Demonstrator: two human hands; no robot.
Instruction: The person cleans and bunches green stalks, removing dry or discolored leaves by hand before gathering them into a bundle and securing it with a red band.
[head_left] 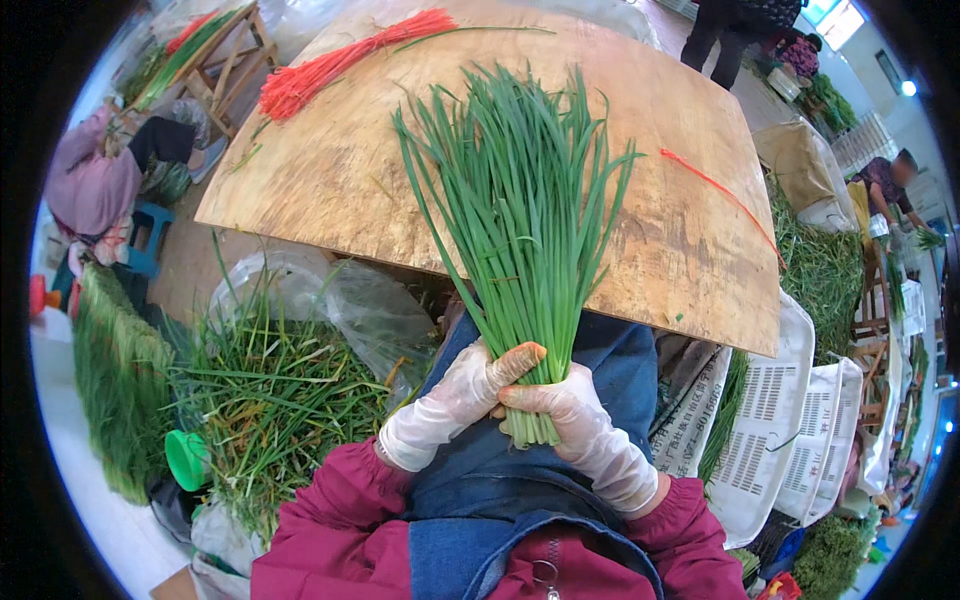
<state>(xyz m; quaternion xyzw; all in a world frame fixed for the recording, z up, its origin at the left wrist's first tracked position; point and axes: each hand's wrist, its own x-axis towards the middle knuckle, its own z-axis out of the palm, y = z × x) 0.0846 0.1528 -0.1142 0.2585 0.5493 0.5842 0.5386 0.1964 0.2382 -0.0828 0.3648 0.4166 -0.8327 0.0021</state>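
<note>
A thick bunch of green Chinese chives (520, 240) points away from me, its leaf tips fanned over the wooden board and its pale stem ends over my lap. My left hand (465, 385), in a whitish glove with a stained thumb, is closed around the stems from the left. From the other side my right hand (570, 405), gloved too, wraps the stems near their cut ends, its thumb across the front. Both thumbs almost meet. The fingers behind the bunch are mostly hidden.
Red ties (340, 65) lie piled at the board's (690, 250) far left; a single red tie (725, 195) lies on its right. Loose chives (290, 410) heap at my left beside a green cup (187, 458). White plastic crates (765, 430) stand at right. Other people work in the background.
</note>
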